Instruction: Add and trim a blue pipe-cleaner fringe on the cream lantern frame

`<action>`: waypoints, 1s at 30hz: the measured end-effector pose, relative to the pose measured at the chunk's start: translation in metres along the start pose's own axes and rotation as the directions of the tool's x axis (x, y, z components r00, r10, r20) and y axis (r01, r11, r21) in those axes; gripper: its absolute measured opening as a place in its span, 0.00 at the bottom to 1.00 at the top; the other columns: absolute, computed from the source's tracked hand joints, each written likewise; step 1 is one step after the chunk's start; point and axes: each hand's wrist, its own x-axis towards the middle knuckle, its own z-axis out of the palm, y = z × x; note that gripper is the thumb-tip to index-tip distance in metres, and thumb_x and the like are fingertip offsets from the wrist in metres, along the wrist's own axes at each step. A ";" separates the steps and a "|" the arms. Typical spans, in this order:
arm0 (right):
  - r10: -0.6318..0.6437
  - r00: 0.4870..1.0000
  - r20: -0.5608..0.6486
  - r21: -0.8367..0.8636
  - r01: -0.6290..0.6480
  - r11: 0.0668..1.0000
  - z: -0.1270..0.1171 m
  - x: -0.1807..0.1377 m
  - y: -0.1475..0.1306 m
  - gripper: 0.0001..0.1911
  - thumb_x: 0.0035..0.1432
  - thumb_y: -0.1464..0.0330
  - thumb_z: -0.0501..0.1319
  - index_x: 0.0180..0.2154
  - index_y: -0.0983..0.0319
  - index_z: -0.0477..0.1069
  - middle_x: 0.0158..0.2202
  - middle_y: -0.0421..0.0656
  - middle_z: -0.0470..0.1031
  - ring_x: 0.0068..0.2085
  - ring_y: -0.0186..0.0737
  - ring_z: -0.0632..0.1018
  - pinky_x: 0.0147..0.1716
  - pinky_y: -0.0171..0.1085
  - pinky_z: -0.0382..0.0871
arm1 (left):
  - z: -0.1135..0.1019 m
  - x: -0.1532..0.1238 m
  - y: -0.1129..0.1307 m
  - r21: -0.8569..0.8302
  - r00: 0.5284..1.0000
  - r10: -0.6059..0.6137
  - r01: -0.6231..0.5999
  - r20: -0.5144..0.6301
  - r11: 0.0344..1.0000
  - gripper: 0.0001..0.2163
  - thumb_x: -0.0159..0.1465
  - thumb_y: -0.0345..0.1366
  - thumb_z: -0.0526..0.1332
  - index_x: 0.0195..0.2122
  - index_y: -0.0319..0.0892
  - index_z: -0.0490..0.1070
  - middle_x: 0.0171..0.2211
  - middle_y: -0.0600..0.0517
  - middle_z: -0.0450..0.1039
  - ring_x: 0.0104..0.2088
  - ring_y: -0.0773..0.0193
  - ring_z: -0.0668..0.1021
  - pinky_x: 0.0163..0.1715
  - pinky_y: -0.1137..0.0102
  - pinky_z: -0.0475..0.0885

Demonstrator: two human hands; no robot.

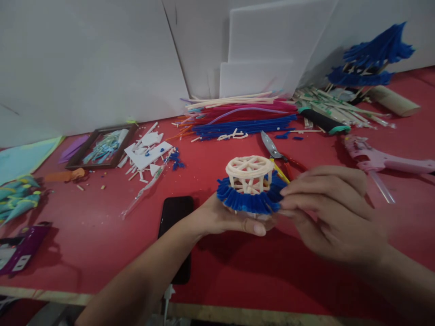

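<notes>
A small craft model (249, 167) with a cream round frame on top and a ruffled skirt of blue pipe cleaners is held up over the table. My left hand (234, 220) grips it from below, thumb along the front; its other fingers are mostly hidden. At the skirt's right edge, my right hand (329, 208) pinches the blue fringe between thumb and fingers. Just behind the model lie scissors (272, 147) with red and yellow handles. Under my left forearm rests a black phone (176, 217) with a white cable.
Bundles of coloured pipe cleaners (244, 124) lie at the back. To the right are a pink glue gun (384, 158), a cardboard tube (394, 100) and a larger blue-roofed model (370, 59). A brown frame (98, 147) and white scraps (147, 154) sit on the left.
</notes>
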 end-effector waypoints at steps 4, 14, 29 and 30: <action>-0.031 0.999 0.022 -0.007 0.031 0.999 -0.005 0.001 -0.001 0.09 0.64 0.77 0.64 0.40 0.56 0.75 0.37 0.40 0.81 0.44 0.44 0.79 0.46 0.46 0.73 | 0.000 0.002 -0.001 -0.042 0.997 0.044 -0.046 -0.056 0.998 0.23 0.49 0.44 0.79 0.45 0.43 0.81 0.45 0.46 0.83 0.48 0.52 0.82 0.57 0.56 0.74; -0.078 0.994 0.080 0.000 0.078 0.997 -0.007 -0.001 -0.001 0.06 0.64 0.72 0.68 0.41 0.56 0.76 0.37 0.40 0.80 0.43 0.43 0.78 0.42 0.44 0.73 | 0.001 0.001 -0.007 -0.046 0.950 0.070 -0.088 -0.306 0.995 0.29 0.43 0.43 0.82 0.46 0.40 0.81 0.49 0.40 0.85 0.54 0.43 0.83 0.59 0.49 0.75; -0.036 0.999 -0.001 -0.040 0.036 0.999 -0.006 0.000 0.003 0.07 0.65 0.70 0.67 0.43 0.54 0.75 0.38 0.41 0.78 0.42 0.45 0.78 0.42 0.49 0.75 | 0.004 0.002 -0.006 -0.138 0.925 0.008 -0.065 -0.379 0.988 0.30 0.39 0.44 0.83 0.42 0.40 0.80 0.46 0.42 0.85 0.55 0.39 0.82 0.59 0.49 0.74; -0.040 0.999 0.009 -0.038 0.040 0.998 -0.006 0.000 0.003 0.07 0.65 0.71 0.67 0.43 0.54 0.75 0.38 0.41 0.78 0.42 0.45 0.78 0.42 0.49 0.75 | 0.004 0.002 -0.006 -0.137 0.925 0.006 -0.062 -0.379 0.989 0.30 0.38 0.44 0.83 0.42 0.40 0.80 0.46 0.42 0.85 0.55 0.40 0.82 0.59 0.49 0.74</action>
